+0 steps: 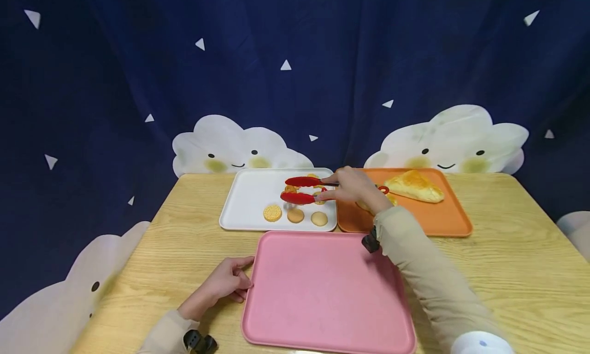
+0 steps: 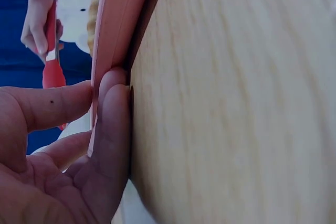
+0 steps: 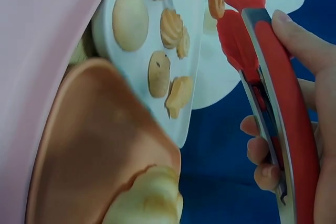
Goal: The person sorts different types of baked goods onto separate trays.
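My right hand (image 1: 352, 185) grips red-handled tongs (image 3: 286, 103) over the white tray (image 1: 244, 200). Their red tips are spread, with a brown cookie (image 3: 215, 1) between them. Below the tips, several cookies (image 1: 295, 215) of different shapes lie on the white tray's right half. At the left rim of the pink tray (image 1: 327, 292), my left hand (image 1: 226, 281) pinches the edge; in the left wrist view, fingers (image 2: 113, 129) reach along its underside.
An orange tray (image 1: 454, 223) adjoins the white one on the right and carries a large bread (image 1: 415, 186) and smaller pieces partly hidden by my right arm. All three trays stand on a wooden table (image 1: 516, 251). A dark blue curtain (image 1: 295, 103) with clouds hangs behind.
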`<state>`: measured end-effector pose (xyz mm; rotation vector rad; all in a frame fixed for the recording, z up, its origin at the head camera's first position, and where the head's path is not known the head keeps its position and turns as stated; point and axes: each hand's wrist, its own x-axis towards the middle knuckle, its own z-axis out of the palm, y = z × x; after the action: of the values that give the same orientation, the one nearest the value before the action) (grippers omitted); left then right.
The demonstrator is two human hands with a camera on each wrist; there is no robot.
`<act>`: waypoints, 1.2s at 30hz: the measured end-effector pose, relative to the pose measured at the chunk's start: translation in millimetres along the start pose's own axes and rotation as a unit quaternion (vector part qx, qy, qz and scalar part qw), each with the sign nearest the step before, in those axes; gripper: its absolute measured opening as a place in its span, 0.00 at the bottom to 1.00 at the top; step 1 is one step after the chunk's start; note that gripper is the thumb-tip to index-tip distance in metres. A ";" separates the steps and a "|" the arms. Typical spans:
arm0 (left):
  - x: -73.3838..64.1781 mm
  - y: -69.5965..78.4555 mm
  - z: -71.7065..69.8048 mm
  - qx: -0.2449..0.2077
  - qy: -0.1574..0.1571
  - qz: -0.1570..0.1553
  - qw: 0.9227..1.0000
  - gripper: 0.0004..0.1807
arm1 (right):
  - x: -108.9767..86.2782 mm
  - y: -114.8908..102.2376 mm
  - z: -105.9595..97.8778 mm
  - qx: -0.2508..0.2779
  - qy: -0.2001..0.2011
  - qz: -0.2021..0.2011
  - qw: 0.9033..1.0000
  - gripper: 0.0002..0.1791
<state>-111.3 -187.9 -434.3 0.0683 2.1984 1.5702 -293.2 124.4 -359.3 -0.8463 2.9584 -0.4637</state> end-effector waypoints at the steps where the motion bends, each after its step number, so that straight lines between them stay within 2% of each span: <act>1: -0.3 -0.2 0.0 0.000 0.000 0.002 1.000 0.35 | 2.9 -1.7 1.1 0.001 -0.003 0.005 1.000 0.39; 10: -0.9 -0.5 -0.5 -0.005 0.002 -0.004 1.000 0.35 | 23.2 -14.0 13.8 -0.011 -0.020 0.024 0.999 0.37; 20: 0.2 -1.2 -0.2 -0.006 0.002 -0.001 1.000 0.36 | 35.3 -14.9 28.9 -0.013 -0.042 0.064 0.997 0.38; 30: -0.1 -0.4 -1.8 -0.003 0.001 0.003 1.000 0.36 | 30.1 -16.0 27.7 0.001 -0.050 0.076 0.996 0.42; 36: 0.8 -1.3 -1.8 -0.002 0.003 0.002 1.000 0.36 | 13.5 -17.2 20.2 0.007 -0.009 0.054 0.998 0.39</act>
<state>-112.4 -189.7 -435.3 0.0665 2.2001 1.5779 -293.7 97.9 -372.8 -0.6800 2.9617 -0.4674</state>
